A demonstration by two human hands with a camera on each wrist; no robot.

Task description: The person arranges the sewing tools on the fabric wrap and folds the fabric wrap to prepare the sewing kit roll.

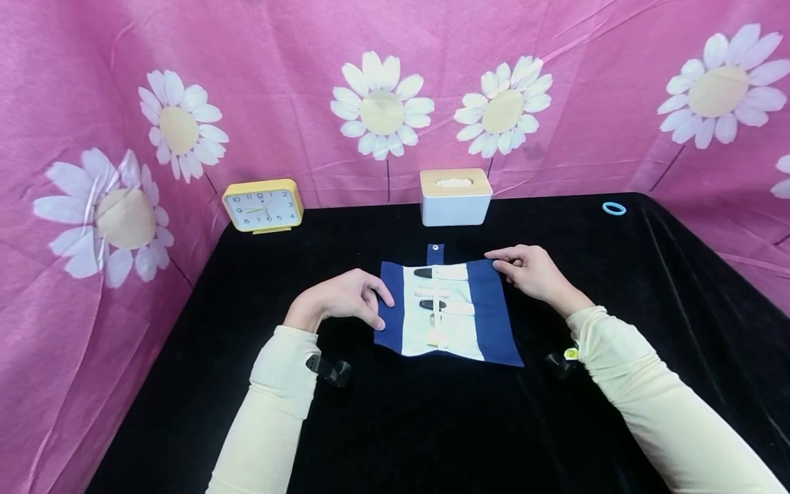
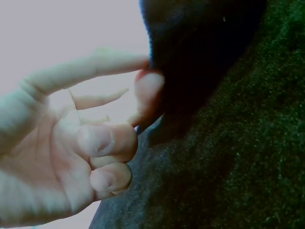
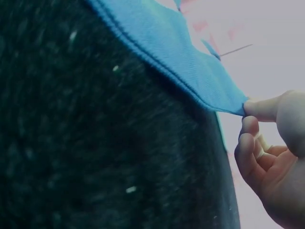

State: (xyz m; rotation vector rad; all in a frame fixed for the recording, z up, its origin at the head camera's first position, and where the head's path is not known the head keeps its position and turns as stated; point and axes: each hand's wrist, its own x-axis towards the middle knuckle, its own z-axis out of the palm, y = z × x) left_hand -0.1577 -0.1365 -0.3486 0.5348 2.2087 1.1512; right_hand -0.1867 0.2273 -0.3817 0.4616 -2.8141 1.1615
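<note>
A navy cloth tool pouch (image 1: 498, 312) lies unfolded, with a snap tab (image 1: 435, 254) at its far edge. Small tools, among them a black-ended one (image 1: 432, 304), sit across its white inner panel (image 1: 459, 336) under a narrow strap; their exact kinds are too small to tell. My left hand (image 1: 347, 296) pinches the pouch's left edge between thumb and index finger, as the left wrist view also shows. At the far right corner, my right hand (image 1: 533, 273) pinches the fabric (image 3: 209, 86), which rises off the surface in the right wrist view.
A black velvety cloth (image 1: 432, 425) covers the table. Along the back stand a yellow clock (image 1: 262, 208) at left and a tissue box (image 1: 455, 206) with a wood-coloured lid. One light-blue ring (image 1: 614, 208) lies at back right. Pink flowered fabric (image 1: 278, 103) hangs behind.
</note>
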